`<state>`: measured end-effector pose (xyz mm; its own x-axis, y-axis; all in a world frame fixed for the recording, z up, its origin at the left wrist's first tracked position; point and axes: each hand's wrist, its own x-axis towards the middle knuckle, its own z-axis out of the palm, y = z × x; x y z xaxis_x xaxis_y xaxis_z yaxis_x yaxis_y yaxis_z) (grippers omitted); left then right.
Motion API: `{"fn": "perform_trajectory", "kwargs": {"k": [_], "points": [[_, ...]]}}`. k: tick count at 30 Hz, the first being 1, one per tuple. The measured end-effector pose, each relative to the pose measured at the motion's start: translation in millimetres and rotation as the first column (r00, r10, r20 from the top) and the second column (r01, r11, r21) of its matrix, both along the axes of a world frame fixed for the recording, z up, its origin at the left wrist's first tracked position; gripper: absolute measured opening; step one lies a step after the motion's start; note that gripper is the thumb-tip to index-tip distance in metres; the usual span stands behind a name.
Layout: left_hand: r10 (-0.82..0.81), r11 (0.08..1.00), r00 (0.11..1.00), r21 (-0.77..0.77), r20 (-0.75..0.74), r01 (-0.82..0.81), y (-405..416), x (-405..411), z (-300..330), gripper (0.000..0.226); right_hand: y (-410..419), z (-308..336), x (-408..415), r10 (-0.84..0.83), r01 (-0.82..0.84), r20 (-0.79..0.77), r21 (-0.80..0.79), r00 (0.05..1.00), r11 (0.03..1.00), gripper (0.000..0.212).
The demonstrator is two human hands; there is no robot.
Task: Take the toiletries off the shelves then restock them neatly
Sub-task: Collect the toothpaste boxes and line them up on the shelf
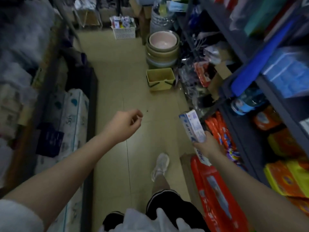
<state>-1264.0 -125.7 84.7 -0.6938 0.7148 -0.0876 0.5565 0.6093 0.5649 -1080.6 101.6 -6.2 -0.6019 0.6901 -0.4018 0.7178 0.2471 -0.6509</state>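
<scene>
Right hand [206, 146] grips a white-and-blue carton [192, 126], long and flat like a toothpaste box, held by its near end with the far end pointing up the aisle. A second flat white pack may sit under the same hand; too blurred to be sure. Left hand [124, 124] hangs over the floor [117, 81], fingers loosely curled, holding nothing.

I read this as the take-off phase: carton is off the shelving [240, 52] on the right, heading for a drop spot. The yellow basket [160, 79] on the floor further up the aisle, right of centre, looks open and empty, likely target. A white lattice basket [124, 31] at the far end already holds small packs.

To do it well: carry the carton level, lay it flat along the basket's long side, don't toss it. Thin card, corners crush easily. Free left hand can steady the basket.

Textures: glossy orange-red soft packs [215, 186] near right, slippery film. Rigid stacked basins [163, 51] beyond the yellow basket. Floor is smooth tile.
</scene>
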Motion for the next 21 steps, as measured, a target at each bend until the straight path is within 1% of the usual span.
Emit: {"fn": "perform_trajectory", "kwargs": {"k": [3, 6, 8, 10, 12, 14, 15, 18, 21], "points": [[-0.074, 0.993, 0.996, 0.087, -0.045, 0.078, 47, -63, 12, 0.019, 53, -13, -67, -0.015, 0.014, -0.019, -0.027, 1.0, 1.0, 0.04], [-0.053, 0.995, 0.998, 0.082, -0.019, 0.054, 87, -125, 16, 0.019, 94, -9, -147, 0.075, -0.074, 0.033, -0.031, 0.997, 0.997, 0.042], [-0.014, 1.0, 1.0, -0.004, 0.029, 0.014, 109, -171, 11, 0.019, 118, 1, -204, 0.124, -0.123, 0.031, -0.026, 0.992, 0.992, 0.044], [0.037, 0.989, 0.998, -0.144, 0.048, -0.03, 120, -217, -4, 0.019, 138, 13, -264, 0.186, -0.186, 0.012, -0.007, 0.982, 0.982, 0.045], [0.066, 0.956, 0.997, -0.289, 0.051, -0.048, 127, -265, -23, 0.021, 157, 25, -319, 0.289, -0.289, -0.016, 0.037, 0.957, 0.957, 0.044], [0.092, 0.916, 0.993, -0.398, 0.069, -0.057, 133, -313, -45, 0.023, 177, 36, -372, 0.385, -0.381, -0.034, 0.084, 0.922, 0.921, 0.044], [0.096, 0.895, 0.992, -0.443, 0.077, -0.052, 138, -337, -56, 0.024, 188, 37, -398, 0.407, -0.402, -0.038, 0.092, 0.913, 0.911, 0.044], [0.092, 0.862, 0.992, -0.505, 0.086, -0.037, 163, -413, -80, 0.03, 221, 30, -470, 0.398, -0.394, -0.072, 0.068, 0.914, 0.917, 0.047], [0.095, 0.882, 0.987, -0.471, 0.131, -0.023, 204, -498, -94, 0.033, 253, 14, -540, 0.364, -0.363, -0.041, 0.036, 0.93, 0.931, 0.049]]}}
